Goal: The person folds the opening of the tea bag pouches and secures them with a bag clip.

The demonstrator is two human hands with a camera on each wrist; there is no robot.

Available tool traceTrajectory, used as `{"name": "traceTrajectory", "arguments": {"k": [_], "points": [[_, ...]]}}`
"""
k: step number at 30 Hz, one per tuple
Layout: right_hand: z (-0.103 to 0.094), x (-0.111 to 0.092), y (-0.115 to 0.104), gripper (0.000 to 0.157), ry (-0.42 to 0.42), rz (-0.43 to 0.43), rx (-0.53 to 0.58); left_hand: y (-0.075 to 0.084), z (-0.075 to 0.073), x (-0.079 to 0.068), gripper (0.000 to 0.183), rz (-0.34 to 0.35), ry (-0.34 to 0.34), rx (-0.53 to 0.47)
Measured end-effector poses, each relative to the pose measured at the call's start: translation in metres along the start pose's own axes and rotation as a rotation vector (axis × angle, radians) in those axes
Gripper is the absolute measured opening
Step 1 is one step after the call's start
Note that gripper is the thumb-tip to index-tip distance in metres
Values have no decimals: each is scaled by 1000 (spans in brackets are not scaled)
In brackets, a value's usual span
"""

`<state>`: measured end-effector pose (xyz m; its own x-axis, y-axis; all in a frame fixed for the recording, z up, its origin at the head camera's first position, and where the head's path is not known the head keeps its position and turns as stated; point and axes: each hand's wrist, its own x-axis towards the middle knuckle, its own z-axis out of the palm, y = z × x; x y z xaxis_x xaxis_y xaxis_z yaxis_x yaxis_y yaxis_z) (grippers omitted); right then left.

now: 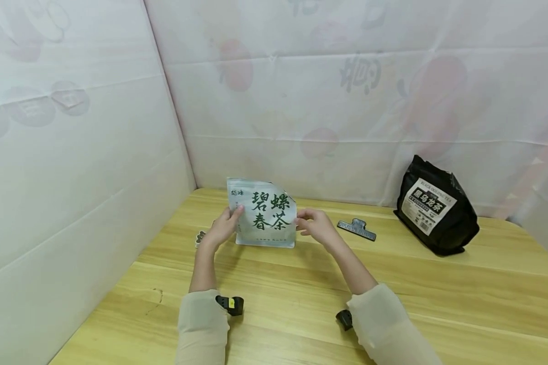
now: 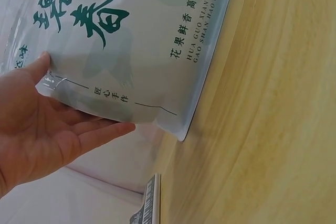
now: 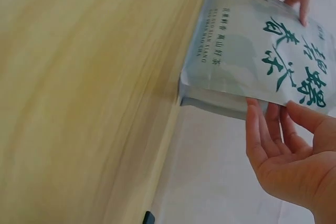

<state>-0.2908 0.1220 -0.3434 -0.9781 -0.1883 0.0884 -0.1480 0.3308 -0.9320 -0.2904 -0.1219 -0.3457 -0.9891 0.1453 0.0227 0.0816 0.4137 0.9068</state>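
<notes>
A pale tea pouch [image 1: 265,218] with green Chinese characters stands upright at mid-table in the head view, its top right corner slanting. My left hand [image 1: 223,229] holds its left edge, thumb on the front and fingers behind, as the left wrist view also shows. At the opposite edge is my right hand [image 1: 317,224]. In the right wrist view, the right fingertips [image 3: 253,102] and thumb touch the pouch's side with the fingers loosely bent. Partly hidden behind my left wrist lies a small black-and-white patterned piece [image 1: 200,238].
A dark, patterned clip [image 1: 357,229] lies on the wooden table [image 1: 278,314] to the right of my right hand. Further right stands a black oolong tea bag [image 1: 434,208] with a white label. Fabric walls [image 1: 283,111] border the table at the back and left.
</notes>
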Motion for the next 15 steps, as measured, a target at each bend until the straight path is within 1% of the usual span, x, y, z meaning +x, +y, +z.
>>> {"name": "traceTrajectory", "arguments": {"k": [3,7,11,15], "points": [[-4,-4,2,18,2,14,8,2,1,-1,69,2,-26,13],[-9,-8,2,18,-18,10,14,5,2,-2,73,0,-60,27],[-10,-9,0,16,-30,10,9,7,1,-4,70,0,-83,-3],[-9,-11,-1,15,-30,18,-5,8,0,-7,65,23,-101,-21]]}}
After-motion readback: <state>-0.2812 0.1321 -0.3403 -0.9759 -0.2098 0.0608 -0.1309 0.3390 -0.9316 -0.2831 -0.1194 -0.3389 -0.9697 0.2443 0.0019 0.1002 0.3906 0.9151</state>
